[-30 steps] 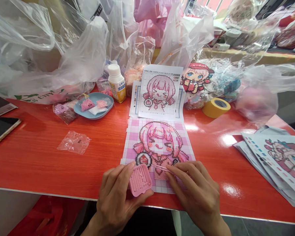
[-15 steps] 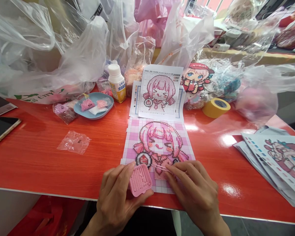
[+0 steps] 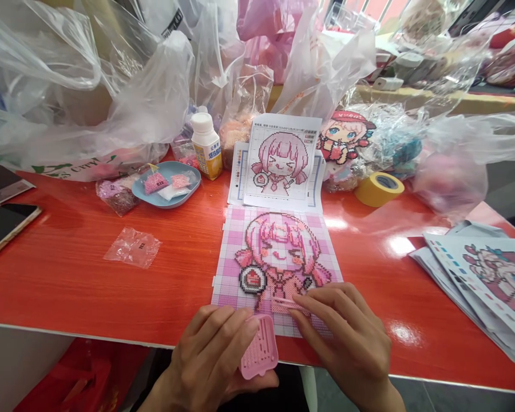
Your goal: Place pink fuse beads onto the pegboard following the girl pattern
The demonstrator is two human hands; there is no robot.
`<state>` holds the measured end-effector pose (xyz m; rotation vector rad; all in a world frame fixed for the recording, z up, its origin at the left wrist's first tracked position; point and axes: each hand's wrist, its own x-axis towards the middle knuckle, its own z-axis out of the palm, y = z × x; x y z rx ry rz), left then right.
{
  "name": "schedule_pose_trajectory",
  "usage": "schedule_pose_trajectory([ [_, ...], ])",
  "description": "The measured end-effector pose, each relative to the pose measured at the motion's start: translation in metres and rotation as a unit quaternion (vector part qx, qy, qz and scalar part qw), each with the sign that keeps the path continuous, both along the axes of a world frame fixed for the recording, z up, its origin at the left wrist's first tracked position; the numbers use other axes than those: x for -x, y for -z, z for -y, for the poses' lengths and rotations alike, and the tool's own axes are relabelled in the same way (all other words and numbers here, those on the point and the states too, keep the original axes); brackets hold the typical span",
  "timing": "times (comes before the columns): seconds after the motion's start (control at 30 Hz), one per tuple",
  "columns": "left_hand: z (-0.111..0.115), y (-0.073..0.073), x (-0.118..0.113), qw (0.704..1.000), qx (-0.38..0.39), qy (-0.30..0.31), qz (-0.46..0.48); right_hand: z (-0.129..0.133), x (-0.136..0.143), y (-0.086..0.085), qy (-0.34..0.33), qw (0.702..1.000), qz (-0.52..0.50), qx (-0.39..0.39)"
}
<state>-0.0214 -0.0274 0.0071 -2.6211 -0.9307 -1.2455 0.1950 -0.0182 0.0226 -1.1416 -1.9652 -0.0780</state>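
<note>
My left hand (image 3: 214, 349) holds a small pink ridged tray (image 3: 260, 348) with beads in its grooves, tilted at the table's front edge. Pink tweezers (image 3: 283, 301) are pinched in my right hand (image 3: 347, 332), their tips over the lower part of the bead picture. That bead picture (image 3: 278, 246), a pink-haired character with a round cake emblem, lies on a pink-and-white gridded board (image 3: 229, 269). Behind it a printed pattern sheet (image 3: 278, 160) of the same figure leans upright. Whether a bead sits between the tweezer tips is too small to tell.
On the red table (image 3: 175, 286) are a blue dish (image 3: 184, 197) of bead packets, a white-capped bottle (image 3: 206, 146), an empty plastic packet (image 3: 133, 247), a phone (image 3: 8, 229), yellow tape (image 3: 379, 189) and printed sheets (image 3: 489, 286). Plastic bags (image 3: 146, 97) crowd the back.
My left hand has moved the pink tray down and slightly right, away from the board. The tweezers in my right hand have shifted a little lower over the bead picture.
</note>
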Motion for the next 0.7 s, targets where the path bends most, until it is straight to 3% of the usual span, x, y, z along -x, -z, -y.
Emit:
schedule_pose_trajectory([
  [0.2,-0.001,-0.003,-0.002,0.999,0.005,-0.033,0.015,0.004,-0.002,-0.005,-0.071,0.997,-0.021,0.007],
  [0.7,-0.001,-0.004,-0.003,0.999,0.01,-0.04,0.016,0.005,-0.003,0.005,-0.094,0.995,0.005,0.039],
])
